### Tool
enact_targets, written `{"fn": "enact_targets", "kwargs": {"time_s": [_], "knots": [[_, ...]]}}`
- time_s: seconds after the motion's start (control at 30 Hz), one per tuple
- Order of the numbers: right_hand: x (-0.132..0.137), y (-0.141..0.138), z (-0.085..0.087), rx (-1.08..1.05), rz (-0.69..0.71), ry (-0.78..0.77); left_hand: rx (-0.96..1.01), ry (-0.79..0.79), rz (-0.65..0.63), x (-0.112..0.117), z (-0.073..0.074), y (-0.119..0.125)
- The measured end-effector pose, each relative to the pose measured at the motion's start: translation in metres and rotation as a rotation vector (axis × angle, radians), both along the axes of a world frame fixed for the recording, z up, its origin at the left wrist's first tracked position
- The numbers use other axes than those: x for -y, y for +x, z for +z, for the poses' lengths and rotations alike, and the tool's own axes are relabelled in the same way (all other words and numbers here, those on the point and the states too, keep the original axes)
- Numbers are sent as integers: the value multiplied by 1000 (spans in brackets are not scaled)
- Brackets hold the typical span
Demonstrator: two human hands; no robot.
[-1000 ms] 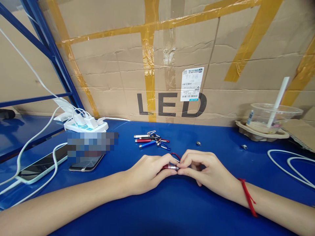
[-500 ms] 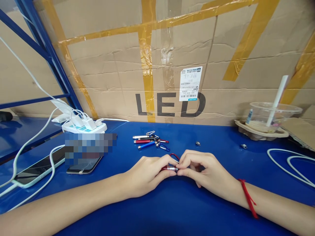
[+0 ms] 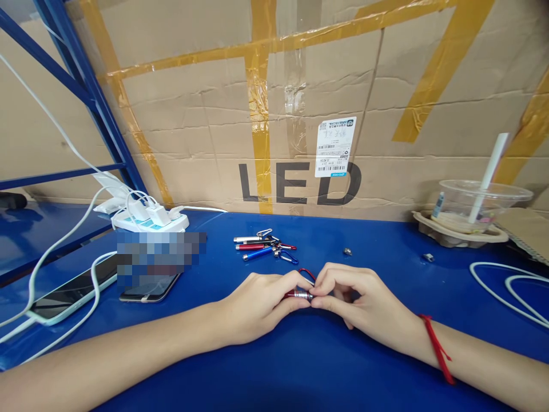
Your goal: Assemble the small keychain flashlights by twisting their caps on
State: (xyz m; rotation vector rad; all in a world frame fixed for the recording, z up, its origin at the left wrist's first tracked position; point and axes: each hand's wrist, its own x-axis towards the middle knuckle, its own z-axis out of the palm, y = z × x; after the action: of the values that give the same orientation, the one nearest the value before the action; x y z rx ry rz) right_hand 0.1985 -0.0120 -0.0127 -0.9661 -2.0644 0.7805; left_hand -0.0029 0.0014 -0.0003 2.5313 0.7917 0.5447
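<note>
Both hands rest on the blue table and meet over a small red keychain flashlight. My left hand is closed round its red body. My right hand pinches the silver end with thumb and fingertip. A red clip loop shows just behind the fingers. A red string is tied round my right wrist.
Three more keychain flashlights, silver, red and blue, lie behind the hands. Two small metal parts lie farther right. Two phones and a power strip sit left; a plastic cup and white cable right; a cardboard box stands behind.
The hands stay together on the red flashlight; only small finger shifts and a slight camera sway show.
</note>
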Motion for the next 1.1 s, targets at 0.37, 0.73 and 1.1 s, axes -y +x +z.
{"fn": "enact_targets", "kwargs": {"time_s": [0.37, 0.73, 1.1], "knots": [[1, -1, 2, 7, -4, -9, 5, 12, 1, 0, 0, 1], [1, -2, 2, -4, -8, -18, -16, -4, 17, 1, 1, 1], [1, -1, 2, -13, 0, 9, -26, 2, 17, 1, 1, 0]]}}
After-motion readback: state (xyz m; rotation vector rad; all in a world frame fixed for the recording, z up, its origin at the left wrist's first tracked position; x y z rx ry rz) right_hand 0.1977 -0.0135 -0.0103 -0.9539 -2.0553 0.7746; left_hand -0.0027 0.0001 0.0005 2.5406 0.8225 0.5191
